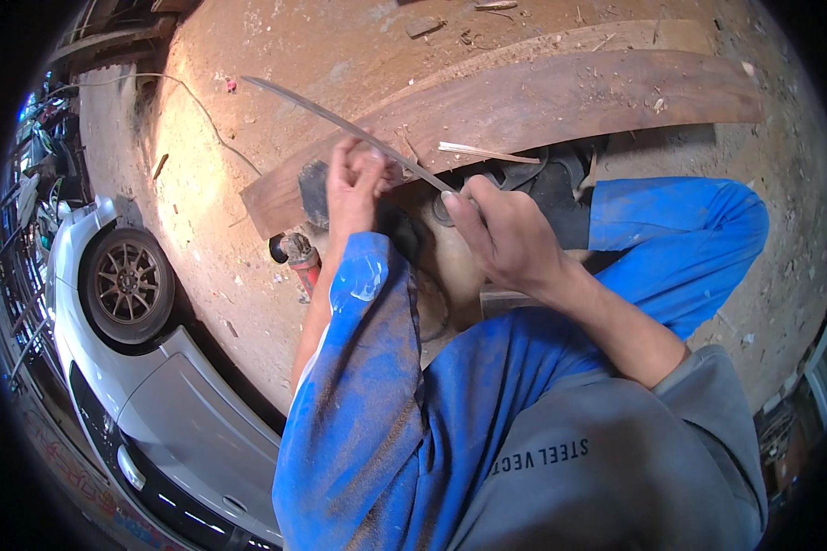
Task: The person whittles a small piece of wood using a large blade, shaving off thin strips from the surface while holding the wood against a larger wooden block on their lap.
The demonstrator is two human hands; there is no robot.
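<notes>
My right hand [505, 225] is closed round the near end of a long, thin metal blade [312, 106], seen almost edge-on. The blade slants up to the far left, its tip over the floor. Close beside its middle is my left hand [354, 184], fingers curled and slightly blurred; whether they touch the blade or hold something small cannot be made out. Under both hands lies a long dark-brown wooden board [570, 106], scattered with shavings. A pale split sliver of wood [487, 151] rests at its near edge.
A red power tool [301, 257] lies left of my left forearm, near a dark block [314, 193]. A silver car [193, 395] with a bronze wheel [127, 285] stands at the left. My blue-trousered legs [680, 216] flank the work. Wood scraps litter the floor; a thin cable [202, 110] crosses it.
</notes>
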